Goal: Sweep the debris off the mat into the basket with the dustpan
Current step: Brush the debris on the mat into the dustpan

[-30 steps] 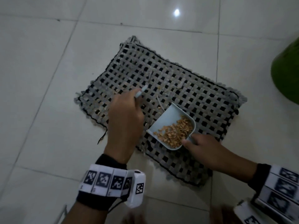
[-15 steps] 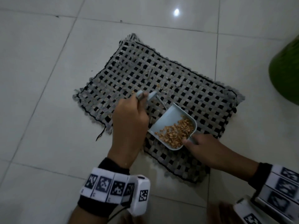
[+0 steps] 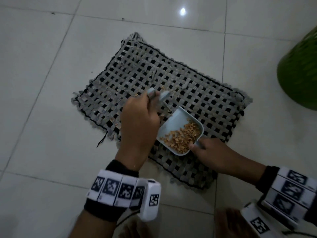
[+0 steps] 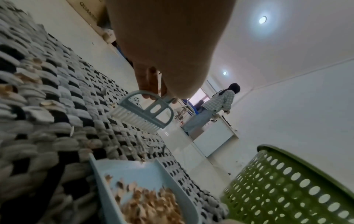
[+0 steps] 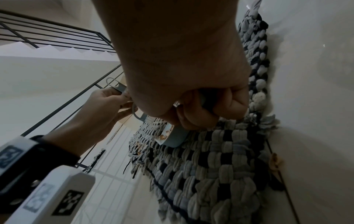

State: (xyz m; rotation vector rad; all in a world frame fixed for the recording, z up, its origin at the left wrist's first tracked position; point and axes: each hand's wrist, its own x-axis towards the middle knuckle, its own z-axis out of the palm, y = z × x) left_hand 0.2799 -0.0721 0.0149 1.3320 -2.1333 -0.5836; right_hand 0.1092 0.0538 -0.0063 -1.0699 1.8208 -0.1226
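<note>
A grey and black woven mat lies on the white tiled floor, with a few tan crumbs scattered on it. My right hand grips the handle of a pale blue dustpan that rests on the mat and holds a pile of tan debris. My left hand holds a small pale blue brush with white bristles, lifted just above the mat beyond the dustpan's mouth. The green perforated basket stands on the floor to the right of the mat.
A person in a checked shirt stands far off beside a white counter. A black stair railing shows in the right wrist view. White floor tiles surround the mat on all sides.
My left hand has drawn the brush toward the dustpan's mouth and lifted it off the mat. The dustpan and right hand have stayed almost in place.
</note>
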